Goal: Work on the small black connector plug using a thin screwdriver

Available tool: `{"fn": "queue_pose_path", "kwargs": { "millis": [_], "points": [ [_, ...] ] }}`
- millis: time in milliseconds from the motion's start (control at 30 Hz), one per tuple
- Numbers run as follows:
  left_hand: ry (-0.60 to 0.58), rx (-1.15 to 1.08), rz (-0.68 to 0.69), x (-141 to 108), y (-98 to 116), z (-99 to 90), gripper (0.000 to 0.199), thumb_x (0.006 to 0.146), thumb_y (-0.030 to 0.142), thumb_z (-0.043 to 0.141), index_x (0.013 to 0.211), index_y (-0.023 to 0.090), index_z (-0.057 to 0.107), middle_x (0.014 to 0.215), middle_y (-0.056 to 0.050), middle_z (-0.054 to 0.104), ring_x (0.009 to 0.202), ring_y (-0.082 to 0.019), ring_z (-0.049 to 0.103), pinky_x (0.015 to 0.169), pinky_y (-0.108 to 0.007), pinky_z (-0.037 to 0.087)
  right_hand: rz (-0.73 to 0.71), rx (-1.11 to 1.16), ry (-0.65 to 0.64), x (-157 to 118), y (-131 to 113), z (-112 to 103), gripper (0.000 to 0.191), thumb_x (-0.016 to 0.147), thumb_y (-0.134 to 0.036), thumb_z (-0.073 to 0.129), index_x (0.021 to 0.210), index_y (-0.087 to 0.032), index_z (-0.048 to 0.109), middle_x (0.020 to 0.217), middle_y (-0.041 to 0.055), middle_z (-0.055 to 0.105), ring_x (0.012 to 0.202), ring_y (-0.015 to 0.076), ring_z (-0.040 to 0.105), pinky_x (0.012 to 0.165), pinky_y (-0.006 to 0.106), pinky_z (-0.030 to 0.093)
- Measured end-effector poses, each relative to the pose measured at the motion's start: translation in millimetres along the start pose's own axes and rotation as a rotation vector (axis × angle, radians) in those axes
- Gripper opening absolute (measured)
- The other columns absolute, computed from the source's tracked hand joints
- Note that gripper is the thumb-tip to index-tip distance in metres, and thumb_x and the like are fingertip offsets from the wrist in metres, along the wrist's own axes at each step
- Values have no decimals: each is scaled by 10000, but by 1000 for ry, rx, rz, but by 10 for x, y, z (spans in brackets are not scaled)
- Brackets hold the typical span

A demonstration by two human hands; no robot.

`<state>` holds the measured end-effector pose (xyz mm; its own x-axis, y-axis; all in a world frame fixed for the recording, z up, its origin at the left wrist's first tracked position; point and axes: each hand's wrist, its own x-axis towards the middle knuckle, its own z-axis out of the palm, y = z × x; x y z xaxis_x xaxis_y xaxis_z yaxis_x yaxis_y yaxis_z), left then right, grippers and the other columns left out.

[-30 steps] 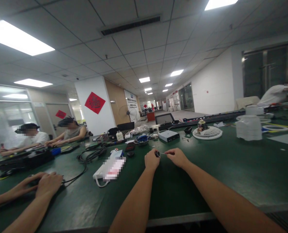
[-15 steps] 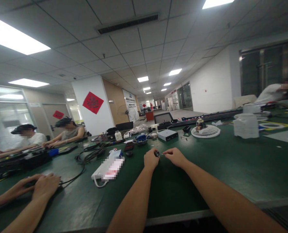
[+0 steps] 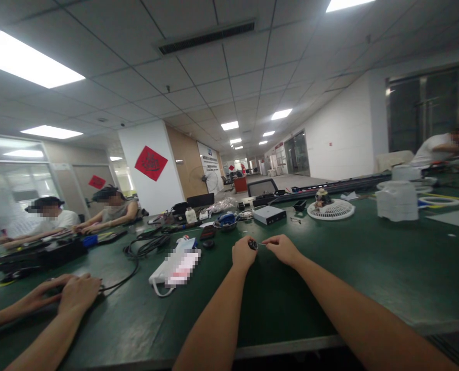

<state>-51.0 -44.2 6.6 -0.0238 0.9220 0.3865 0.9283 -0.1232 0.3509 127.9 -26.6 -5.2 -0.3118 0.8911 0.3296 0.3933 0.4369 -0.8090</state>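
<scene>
My left hand (image 3: 244, 252) is closed around a small black round part (image 3: 253, 245), whose end face points to the right; its kind is too small to make out. Just to the right, my right hand (image 3: 284, 249) pinches a thin metal pin-like piece (image 3: 263, 243) between thumb and fingertips, its tip pointing at the black part. Whether the tip touches the part cannot be told. Both hands are held over the green table (image 3: 275, 309). Beyond them lie a grey box (image 3: 270, 215) and a white fan grille (image 3: 330, 209) with a motor (image 3: 322, 197) on it.
At left, a co-worker's hands (image 3: 77, 293) hold something dark with a cable (image 3: 124, 281). A white pouch (image 3: 163, 270), a black mouse (image 3: 208, 244) and a blue item in a bowl (image 3: 226, 220) lie between. Stacked white plastic parts (image 3: 397, 201) stand at right. Other people sit further off.
The whole view has shifted slightly to the right. My hands keep nearly the same pose; the black part appears turned a little and the thin piece stays beside it.
</scene>
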Motion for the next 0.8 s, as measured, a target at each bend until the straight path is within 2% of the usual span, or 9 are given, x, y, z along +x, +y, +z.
{"fn": "queue_pose_path", "kwargs": {
  "millis": [133, 333, 600, 800],
  "points": [
    [0, 3, 10, 0, 1, 7, 263, 977, 343, 628, 1174, 170, 649, 1201, -90, 660, 1063, -231, 652, 931, -447, 549, 28, -20, 17, 8, 14, -17, 212, 968, -336, 649, 1055, -149, 700, 1086, 59, 719, 928, 206, 697, 818, 385, 581],
    [-1, 8, 12, 9, -14, 16, 256, 979, 341, 625, 1169, 170, 650, 1194, -89, 661, 1054, -228, 654, 925, -442, 552, 39, -4, -7, 3, -19, -15, 244, 948, -341, 673, 1061, -127, 702, 1068, 48, 718, 877, 208, 701, 741, 352, 588],
    [-13, -16, 31, 20, -8, 28, 253, 978, 340, 629, 1162, 168, 652, 1182, -87, 666, 1040, -224, 659, 914, -436, 558, 58, -26, 28, -3, -20, -31, 221, 959, -329, 662, 1066, -138, 695, 1088, 56, 712, 917, 209, 696, 786, 373, 588],
    [-9, -28, 32, 29, -19, 23, 254, 977, 336, 631, 1166, 168, 651, 1188, -88, 663, 1047, -226, 658, 917, -438, 557, 65, -25, 9, -1, -24, -29, 241, 958, -346, 663, 1054, -128, 699, 1036, 45, 722, 846, 194, 703, 724, 341, 590]
  ]
}}
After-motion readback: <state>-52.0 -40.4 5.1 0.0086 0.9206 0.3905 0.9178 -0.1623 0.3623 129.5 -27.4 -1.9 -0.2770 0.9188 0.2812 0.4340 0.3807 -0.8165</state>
